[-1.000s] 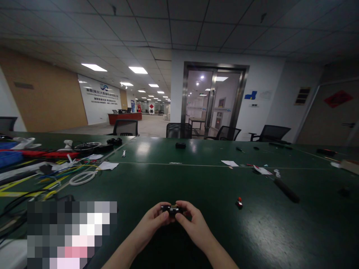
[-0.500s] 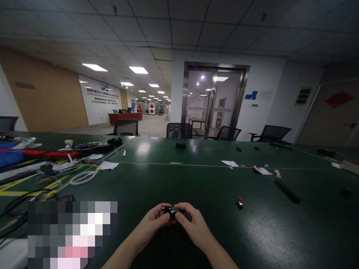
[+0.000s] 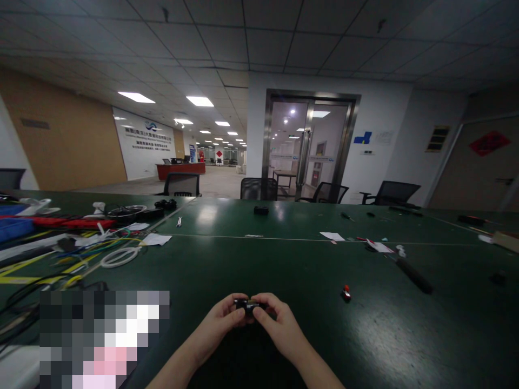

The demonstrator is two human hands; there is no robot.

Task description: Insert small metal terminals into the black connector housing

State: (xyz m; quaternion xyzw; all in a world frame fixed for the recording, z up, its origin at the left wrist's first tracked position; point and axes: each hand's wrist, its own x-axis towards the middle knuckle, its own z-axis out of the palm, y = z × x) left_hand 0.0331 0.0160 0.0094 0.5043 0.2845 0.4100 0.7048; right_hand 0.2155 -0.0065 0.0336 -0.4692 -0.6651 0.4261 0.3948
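Note:
Low in the middle of the head view, a small glossy black part (image 3: 250, 306) is held between both hands, just above the green table (image 3: 227, 259). My left hand (image 3: 223, 319) pinches its left end between thumb and fingers. The other end is gripped by my right hand (image 3: 278, 319), its thumb pressed on the near side. Fingers cover much of the part, and its exact kind cannot be made out. To the right of my hands lies a small red and silver piece (image 3: 346, 293), touched by neither hand.
A black-handled tool (image 3: 414, 275) rests farther right. On the left are tangled cables, a coiled white cable (image 3: 120, 257) and blue bins (image 3: 15, 229). A small wrench (image 3: 179, 221) and a black block (image 3: 261, 210) lie toward the far side. A blurred patch hides the lower left.

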